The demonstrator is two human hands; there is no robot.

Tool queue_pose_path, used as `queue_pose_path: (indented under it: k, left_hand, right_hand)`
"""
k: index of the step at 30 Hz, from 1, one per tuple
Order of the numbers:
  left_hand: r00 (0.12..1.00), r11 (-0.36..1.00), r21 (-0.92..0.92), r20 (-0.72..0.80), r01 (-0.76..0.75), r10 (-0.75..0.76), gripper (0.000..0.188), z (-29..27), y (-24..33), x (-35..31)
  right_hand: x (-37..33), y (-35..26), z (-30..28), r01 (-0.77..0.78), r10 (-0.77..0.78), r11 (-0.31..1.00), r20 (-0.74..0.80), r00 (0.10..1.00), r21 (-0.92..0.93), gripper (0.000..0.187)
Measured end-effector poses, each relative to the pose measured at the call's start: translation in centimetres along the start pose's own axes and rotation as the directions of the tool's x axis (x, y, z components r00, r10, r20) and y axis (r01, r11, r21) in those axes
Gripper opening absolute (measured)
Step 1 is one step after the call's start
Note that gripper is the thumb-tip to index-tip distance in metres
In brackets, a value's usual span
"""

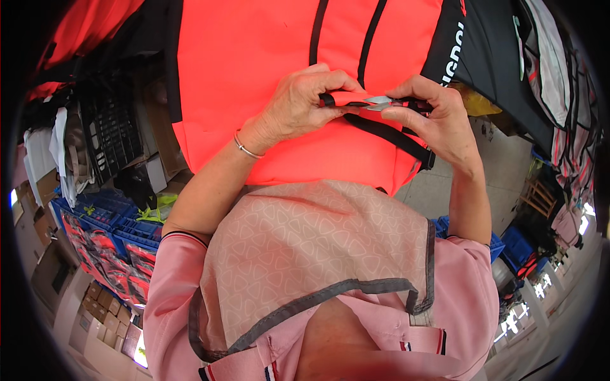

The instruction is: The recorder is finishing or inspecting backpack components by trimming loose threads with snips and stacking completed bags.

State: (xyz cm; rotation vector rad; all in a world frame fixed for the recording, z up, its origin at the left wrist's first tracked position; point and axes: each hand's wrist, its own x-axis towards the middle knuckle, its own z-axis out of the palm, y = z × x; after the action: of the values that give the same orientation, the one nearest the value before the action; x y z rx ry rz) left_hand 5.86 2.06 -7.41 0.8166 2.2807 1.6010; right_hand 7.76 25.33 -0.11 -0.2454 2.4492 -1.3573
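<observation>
Blue crates (141, 232) stand left of the left hand (293, 101), pinching soft-looking orange fabric (244, 60), best gripped by its edge; the right hand (440, 122) pinches probably light snips (379, 100)

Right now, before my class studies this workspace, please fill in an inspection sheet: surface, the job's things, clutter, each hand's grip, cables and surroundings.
Surface: the orange-red fabric article spreads before the person; what supports it is hidden.
Job's things: that article, with black trim, and small snips with bare metal blades; whether the blades touch the fabric is unclear.
Clutter: blue crates at the left, with packaged orange-red goods beside them.
Left grip: left hand pinches an orange-red fold with a dark end.
Right grip: right hand holds the snips, blades pointing left.
Cables: nothing seen.
Surroundings: pale floor at the right; stacked cardboard boxes far left.
</observation>
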Motion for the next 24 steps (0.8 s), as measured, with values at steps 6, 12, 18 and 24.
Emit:
queue_pose_path:
  k: [6,12,18,24]
  left_hand:
    - [1.000,1.000,-0.009,0.012,-0.003,0.004,0.030,0.0,0.0,0.0]
    - [0.997,0.988,-0.138,0.048,0.066,-0.060,0.027,0.0,0.1,0.3]
    - [0.994,0.991,-0.093,0.058,0.097,-0.092,0.023,-0.5,0.3,0.5]
    - [0.985,0.970,-0.179,-0.022,0.163,-0.169,0.034,-0.3,-0.1,0.2]
  right_hand:
    - [0.2,-0.4,0.0,0.093,-0.097,0.976,-0.011,0.995,-0.197,0.023]
    - [0.5,0.5,-0.4,0.023,-0.023,1.000,0.000,1.000,-0.008,0.021]
    - [0.8,0.6,-0.3,-0.025,0.025,1.000,-0.045,0.999,-0.002,0.018]
    - [-2.2,0.2,1.0,-0.237,0.239,0.969,-0.015,0.971,0.061,0.060]
